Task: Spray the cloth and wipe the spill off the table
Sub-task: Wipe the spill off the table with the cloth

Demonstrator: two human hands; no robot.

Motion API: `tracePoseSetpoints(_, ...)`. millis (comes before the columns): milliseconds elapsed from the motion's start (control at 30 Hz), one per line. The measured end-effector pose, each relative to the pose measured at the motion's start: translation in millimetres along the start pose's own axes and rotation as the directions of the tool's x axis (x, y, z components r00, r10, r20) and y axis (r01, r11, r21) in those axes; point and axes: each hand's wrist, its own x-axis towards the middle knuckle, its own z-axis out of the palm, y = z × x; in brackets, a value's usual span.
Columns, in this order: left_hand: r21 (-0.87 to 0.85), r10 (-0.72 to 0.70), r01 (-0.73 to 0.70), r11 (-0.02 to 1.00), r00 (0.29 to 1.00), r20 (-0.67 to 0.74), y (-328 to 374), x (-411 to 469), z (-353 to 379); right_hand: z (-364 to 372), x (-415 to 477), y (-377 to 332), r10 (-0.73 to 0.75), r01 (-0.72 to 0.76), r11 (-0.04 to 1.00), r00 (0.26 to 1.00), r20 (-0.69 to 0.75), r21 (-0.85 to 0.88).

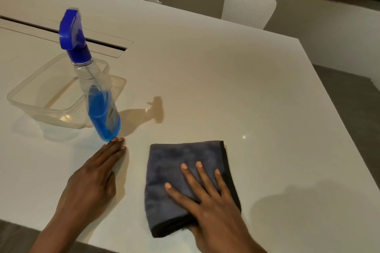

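Lower centre, the right hand (207, 197) lies flat, open, on the soft, limp cloth (185, 172); grab a folded edge. Left hand (92, 181) open, empty.

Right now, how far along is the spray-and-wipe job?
Early, by the look of it. Done: the folded grey cloth lies flat on the table. In hand: the right hand presses it; the left hand touches the spray bottle base. Left: spraying and wiping.
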Motion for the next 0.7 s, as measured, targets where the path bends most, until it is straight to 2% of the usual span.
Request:
tracePoseSetpoints(133, 0.05, 0.033, -0.033, 0.998, 0.999, -0.014, 4.3, -1.7, -1.2, -1.9, 2.3, 74.7, 0.175, -0.176, 0.984, 0.983, 0.054, 0.021)
tracePoseSetpoints(300, 0.076, 0.08, -0.078, 0.994, 0.996, -0.029, 1.6, -2.3, 0.7, -1.4, 15.9, 182.5, 0.482, -0.489, 0.867, 0.872, 0.085, 0.093)
tracePoseSetpoints(433, 0.095, 0.095, -0.091, 0.991, 0.995, -0.036, 1.6, -2.5, 1.2, -1.5, 15.6, 179.1, 0.548, -0.552, 0.832, 0.833, 0.075, 0.05)
tracePoseSetpoints(533, 0.109, 0.101, -0.095, 0.989, 0.994, -0.046, 3.3, -3.0, 0.3, -1.5, 4.3, 126.6, 0.495, -0.498, 0.865, 0.867, 0.062, 0.063)
tracePoseSetpoints(633, 0.115, 0.104, -0.1, 0.988, 0.994, -0.037, 4.4, -3.1, -0.3, 1.5, -26.0, 59.1, 0.287, -0.287, 0.958, 0.958, 0.019, 0.022)
tracePoseSetpoints(700, 0.115, 0.113, -0.108, 0.987, 0.993, -0.036, 4.8, -2.0, -1.2, 4.3, -48.9, 27.5, 0.171, -0.171, 0.985, 0.985, -0.011, 0.02)
